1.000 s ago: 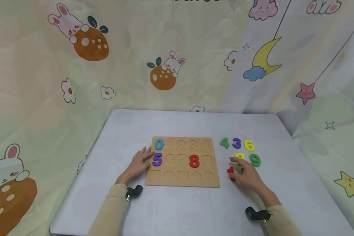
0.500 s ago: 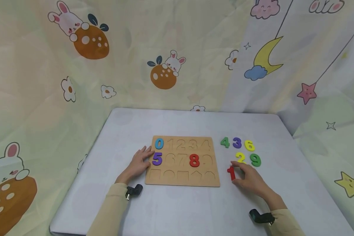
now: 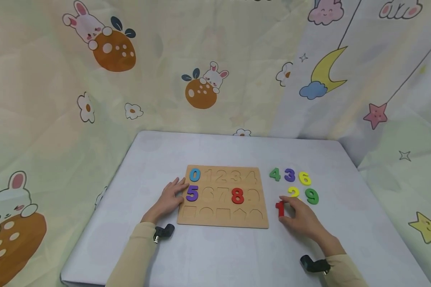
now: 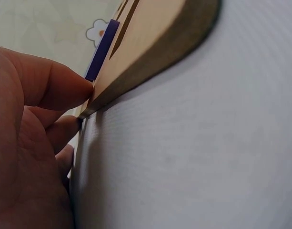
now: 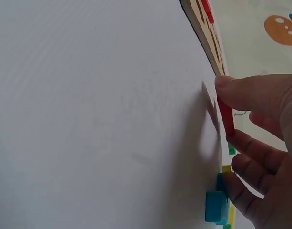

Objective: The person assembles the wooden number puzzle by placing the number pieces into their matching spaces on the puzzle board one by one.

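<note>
My right hand pinches a red number 1 by its ends between thumb and forefinger, just right of the wooden number board. In the right wrist view the red piece is seen edge-on, its shadow on the white cloth beside it. My left hand rests at the board's left edge, thumb and fingertips touching it. On the board lie a blue 0, a purple 5 and a red 8; other number and shape outlines show bare wood.
Right of the board lie a green 4, purple 3, yellow 6, yellow 2 and green 9. A light-blue piece sits below my right fingers, hidden in the head view. A printed curtain hangs behind the table.
My right thumb and forefinger have come together on the red 1, which now stands straighter and a little further left. The yellow 2 has come into fuller view. The left hand keeps its place.
</note>
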Tool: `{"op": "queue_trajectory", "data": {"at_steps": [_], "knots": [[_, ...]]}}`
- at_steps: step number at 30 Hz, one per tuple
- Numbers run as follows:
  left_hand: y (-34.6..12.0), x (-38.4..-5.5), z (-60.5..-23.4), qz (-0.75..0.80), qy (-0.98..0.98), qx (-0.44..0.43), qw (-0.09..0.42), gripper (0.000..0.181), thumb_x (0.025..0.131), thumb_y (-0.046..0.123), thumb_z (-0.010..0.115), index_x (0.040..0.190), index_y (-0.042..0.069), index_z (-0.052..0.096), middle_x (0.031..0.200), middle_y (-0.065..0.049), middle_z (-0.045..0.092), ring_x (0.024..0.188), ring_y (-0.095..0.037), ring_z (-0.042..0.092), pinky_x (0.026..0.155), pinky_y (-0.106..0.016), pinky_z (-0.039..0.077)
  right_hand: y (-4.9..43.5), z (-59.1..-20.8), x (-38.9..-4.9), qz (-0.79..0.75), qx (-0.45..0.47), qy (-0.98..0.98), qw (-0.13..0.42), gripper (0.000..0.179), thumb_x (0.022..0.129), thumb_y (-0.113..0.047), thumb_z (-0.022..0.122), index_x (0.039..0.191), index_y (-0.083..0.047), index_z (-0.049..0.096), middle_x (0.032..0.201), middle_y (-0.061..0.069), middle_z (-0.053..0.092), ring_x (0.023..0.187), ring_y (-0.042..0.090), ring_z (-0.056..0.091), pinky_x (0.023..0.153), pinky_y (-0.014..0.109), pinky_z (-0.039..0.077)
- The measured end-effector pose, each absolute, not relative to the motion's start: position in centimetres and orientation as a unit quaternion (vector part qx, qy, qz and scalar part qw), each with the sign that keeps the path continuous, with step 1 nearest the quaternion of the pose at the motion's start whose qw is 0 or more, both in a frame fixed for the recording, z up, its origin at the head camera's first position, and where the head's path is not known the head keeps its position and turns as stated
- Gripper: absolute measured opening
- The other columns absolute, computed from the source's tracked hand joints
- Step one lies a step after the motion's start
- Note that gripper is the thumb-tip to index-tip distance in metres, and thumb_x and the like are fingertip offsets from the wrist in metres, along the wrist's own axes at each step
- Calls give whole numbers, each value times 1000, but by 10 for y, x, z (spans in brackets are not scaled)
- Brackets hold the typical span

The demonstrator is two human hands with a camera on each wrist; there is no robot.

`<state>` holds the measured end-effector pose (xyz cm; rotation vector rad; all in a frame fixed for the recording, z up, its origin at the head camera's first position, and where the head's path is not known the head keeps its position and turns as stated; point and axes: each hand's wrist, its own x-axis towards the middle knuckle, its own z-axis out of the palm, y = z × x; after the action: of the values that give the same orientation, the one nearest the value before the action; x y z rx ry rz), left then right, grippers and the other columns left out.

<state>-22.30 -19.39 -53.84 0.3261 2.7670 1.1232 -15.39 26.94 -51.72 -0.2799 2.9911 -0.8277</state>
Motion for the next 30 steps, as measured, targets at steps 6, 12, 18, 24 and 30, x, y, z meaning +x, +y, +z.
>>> {"op": "queue_trajectory", "data": {"at_steps": [6, 12, 18, 24, 30], "knots": [[-194, -224, -541, 377, 918, 104, 71, 62, 81, 5, 57, 143, 7, 50, 159, -4, 29, 151, -27, 9, 123, -45, 1, 262, -518, -162, -269, -93, 959, -6, 74, 78, -17, 80, 143, -10, 46, 127, 11, 58, 118, 34, 54, 96, 53, 51], [-195, -224, -544, 379, 917, 99, 73, 62, 81, 5, 57, 143, 8, 50, 159, -2, 29, 151, -26, 8, 123, -45, 1, 252, -513, -170, -275, -98, 956, -19, 76, 79, -18, 81, 145, -10, 44, 128, 11, 56, 111, 33, 58, 90, 51, 55], [-195, -226, -546, 376, 918, 96, 77, 64, 81, 5, 57, 144, 10, 49, 159, -2, 28, 151, -26, 8, 122, -47, 1, 241, -514, -179, -286, -112, 951, -29, 72, 81, -18, 78, 144, -10, 45, 130, 11, 55, 111, 31, 58, 90, 49, 56], [-196, -226, -547, 378, 918, 93, 75, 63, 81, 5, 56, 144, 10, 50, 159, -1, 28, 151, -25, 8, 122, -46, 2, 230, -518, -189, -303, -109, 946, -33, 72, 81, -17, 77, 145, -9, 44, 129, 12, 56, 107, 29, 57, 88, 47, 56], [-195, -226, -544, 379, 918, 89, 79, 63, 80, 5, 57, 143, 10, 50, 159, -1, 28, 151, -25, 9, 122, -47, 2, 221, -519, -199, -328, -107, 938, -31, 74, 81, -19, 77, 145, -8, 43, 129, 13, 56, 109, 30, 57, 90, 49, 55]]}}
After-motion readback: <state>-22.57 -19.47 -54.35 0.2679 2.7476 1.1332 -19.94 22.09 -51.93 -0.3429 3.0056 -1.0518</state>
